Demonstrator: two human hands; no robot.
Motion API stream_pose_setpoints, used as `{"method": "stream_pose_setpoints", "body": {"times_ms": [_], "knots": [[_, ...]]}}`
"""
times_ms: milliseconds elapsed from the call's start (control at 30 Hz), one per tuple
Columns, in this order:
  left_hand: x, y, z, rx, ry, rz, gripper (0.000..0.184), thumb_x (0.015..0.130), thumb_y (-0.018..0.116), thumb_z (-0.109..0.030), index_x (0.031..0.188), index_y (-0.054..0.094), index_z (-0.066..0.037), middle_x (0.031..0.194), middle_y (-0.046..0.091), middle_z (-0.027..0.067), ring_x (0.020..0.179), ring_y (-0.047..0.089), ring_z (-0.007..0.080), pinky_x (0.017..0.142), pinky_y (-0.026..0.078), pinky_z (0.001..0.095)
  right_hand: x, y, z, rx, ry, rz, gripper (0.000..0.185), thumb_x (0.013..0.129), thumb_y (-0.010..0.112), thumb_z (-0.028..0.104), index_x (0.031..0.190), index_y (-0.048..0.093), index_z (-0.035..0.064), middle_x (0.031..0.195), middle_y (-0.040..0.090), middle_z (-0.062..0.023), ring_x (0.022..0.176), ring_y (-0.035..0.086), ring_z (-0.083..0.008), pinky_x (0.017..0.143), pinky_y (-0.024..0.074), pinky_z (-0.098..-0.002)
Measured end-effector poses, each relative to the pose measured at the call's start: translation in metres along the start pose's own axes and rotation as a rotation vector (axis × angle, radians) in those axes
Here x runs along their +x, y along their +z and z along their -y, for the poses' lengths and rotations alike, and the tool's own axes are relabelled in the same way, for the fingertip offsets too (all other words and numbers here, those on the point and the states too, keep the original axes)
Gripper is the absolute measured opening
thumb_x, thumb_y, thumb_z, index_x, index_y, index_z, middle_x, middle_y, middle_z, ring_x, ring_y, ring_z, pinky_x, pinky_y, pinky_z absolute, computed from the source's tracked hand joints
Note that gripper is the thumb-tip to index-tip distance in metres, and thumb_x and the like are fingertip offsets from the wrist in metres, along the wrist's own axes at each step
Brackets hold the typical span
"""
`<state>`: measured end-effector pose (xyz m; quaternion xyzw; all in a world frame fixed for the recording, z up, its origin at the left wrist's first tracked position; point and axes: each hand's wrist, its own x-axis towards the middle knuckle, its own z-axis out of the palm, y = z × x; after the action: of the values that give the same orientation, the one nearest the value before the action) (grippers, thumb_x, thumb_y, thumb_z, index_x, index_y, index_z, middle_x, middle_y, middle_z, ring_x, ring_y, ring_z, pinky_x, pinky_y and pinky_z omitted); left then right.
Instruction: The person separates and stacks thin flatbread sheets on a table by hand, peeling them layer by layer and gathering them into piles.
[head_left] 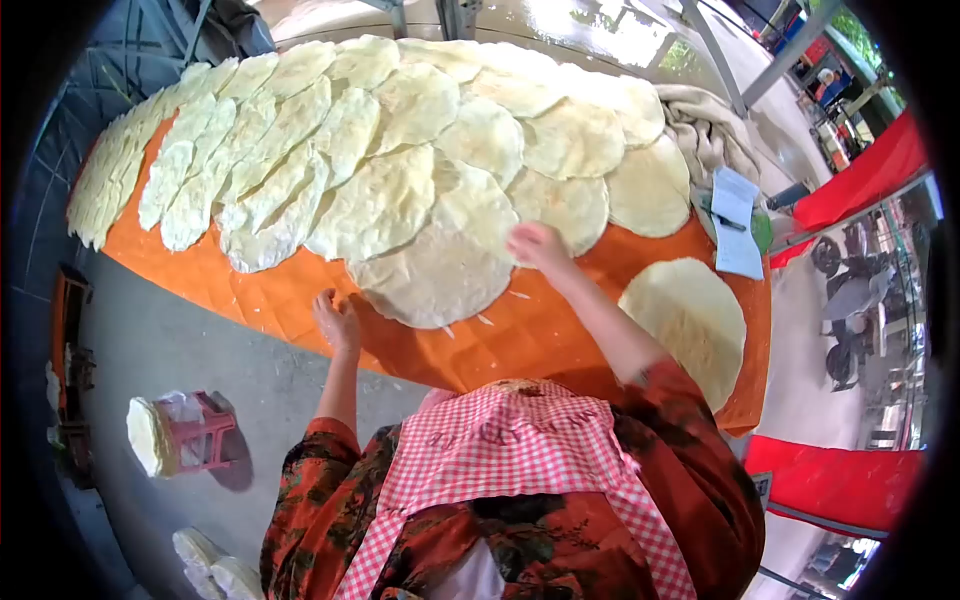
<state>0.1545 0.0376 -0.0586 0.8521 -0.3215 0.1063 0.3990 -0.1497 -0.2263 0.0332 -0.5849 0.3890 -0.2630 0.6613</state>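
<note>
Many thin, pale round flatbreads [385, 205] lie in overlapping rows on a table with an orange cover [270, 310]. My right hand [537, 245] is at the edge of the flatbreads near the middle of the table, its fingers blurred; whether it holds an edge is unclear. My left hand [337, 320] is above the orange cover with its fingers apart and nothing in them, just left of the nearest flatbread [435, 280]. A single flatbread [690, 320] lies apart at the right, beside my right forearm.
An open notebook [735, 220] with a pen lies at the table's right end, near a crumpled beige cloth [705, 130]. On the floor at the left, a pink stool [205, 430] stands beside stacked flatbreads [148, 438]. More stacks [215, 570] are at the lower left.
</note>
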Motion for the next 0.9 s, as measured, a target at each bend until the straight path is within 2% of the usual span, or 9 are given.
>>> {"method": "stream_pose_setpoints", "body": {"times_ms": [67,133,200,300,500,667,767,800,900], "knots": [[0.01,-0.006,0.018,0.108,0.028,0.1,0.017,0.08,0.06,-0.005,0.097,0.056,-0.002,0.099,0.055,0.0156,0.095,0.051,0.0353,0.083,0.044,0.0436,0.111,0.061,-0.033,-0.325,-0.238,-0.094,0.019,0.076,0.071,0.017,0.087,0.066,0.0024,0.08,0.066,-0.0045,0.064,0.06,-0.0111,0.059,0.0482,-0.0259],[0.018,-0.011,0.024,0.212,0.076,0.147,0.012,0.084,0.056,-0.008,0.094,0.055,-0.002,0.101,0.054,0.0161,0.097,0.05,0.036,0.082,0.043,0.0456,0.186,0.116,-0.032,-0.581,0.059,-0.102,0.032,0.07,0.074,0.02,0.093,0.065,-0.0013,0.085,0.069,-0.0128,0.078,0.067,-0.0242,0.069,0.0515,-0.0334],[0.026,-0.016,0.015,0.183,0.046,0.157,0.012,0.084,0.056,-0.007,0.094,0.055,-0.002,0.102,0.054,0.0158,0.097,0.05,0.0359,0.082,0.043,0.0456,0.232,0.16,-0.061,-0.315,0.087,-0.345,0.034,0.067,0.074,0.021,0.091,0.066,-0.002,0.086,0.069,-0.0163,0.084,0.067,-0.0266,0.073,0.0498,-0.035],[0.029,-0.02,0.008,0.132,-0.009,0.209,0.012,0.083,0.056,-0.006,0.095,0.056,-0.002,0.104,0.054,0.0153,0.098,0.05,0.0361,0.083,0.044,0.045,0.204,0.181,-0.006,-0.333,-0.003,-0.315,0.027,0.068,0.075,0.018,0.083,0.065,-0.003,0.078,0.065,-0.0103,0.072,0.062,-0.0202,0.065,0.0484,-0.0345],[0.034,-0.022,0.01,0.1,-0.02,0.246,0.014,0.082,0.056,-0.004,0.096,0.056,-0.003,0.105,0.055,0.0148,0.099,0.05,0.0362,0.082,0.044,0.0446,0.112,0.126,0.039,-0.089,0.148,-0.231,0.024,0.075,0.067,0.015,0.088,0.064,-0.0051,0.077,0.064,-0.0038,0.067,0.059,-0.0157,0.063,0.0471,-0.0297],[0.038,-0.016,0.008,0.141,0.004,0.237,0.014,0.081,0.055,-0.003,0.096,0.056,-0.003,0.104,0.055,0.0161,0.098,0.05,0.037,0.082,0.044,0.0451,0.083,0.032,-0.046,-1.166,-0.219,-0.501,0.043,0.072,0.075,0.026,0.102,0.06,-0.0002,0.083,0.063,-0.0085,0.074,0.061,-0.0256,0.068,0.0482,-0.0358],[0.039,-0.017,0.006,0.217,0.047,0.265,0.014,0.081,0.055,-0.004,0.095,0.056,-0.002,0.102,0.054,0.0169,0.097,0.05,0.0376,0.083,0.043,0.0456,0.103,0.025,-0.036,-0.998,-0.029,-0.54,0.049,0.069,0.077,0.028,0.105,0.058,0.0011,0.085,0.061,-0.0116,0.079,0.06,-0.0303,0.071,0.0486,-0.0379],[0.041,-0.016,0.005,0.22,0.048,0.268,0.013,0.082,0.055,-0.004,0.095,0.055,-0.002,0.102,0.054,0.017,0.097,0.049,0.0376,0.083,0.043,0.0456,0.107,0.028,-0.015,-0.914,0.192,-0.452,0.048,0.068,0.078,0.027,0.103,0.058,0.0003,0.086,0.062,-0.0115,0.078,0.061,-0.0277,0.071,0.0489,-0.0362],[0.036,-0.013,0.006,0.22,0.048,0.262,0.014,0.082,0.055,-0.004,0.095,0.055,-0.002,0.1,0.053,0.0174,0.097,0.049,0.0375,0.084,0.043,0.0457,0.128,0.018,-0.011,-0.563,0.406,-0.278,0.043,0.069,0.077,0.024,0.098,0.059,-0.0016,0.087,0.064,-0.0103,0.078,0.062,-0.0234,0.069,0.0486,-0.0345]]}}
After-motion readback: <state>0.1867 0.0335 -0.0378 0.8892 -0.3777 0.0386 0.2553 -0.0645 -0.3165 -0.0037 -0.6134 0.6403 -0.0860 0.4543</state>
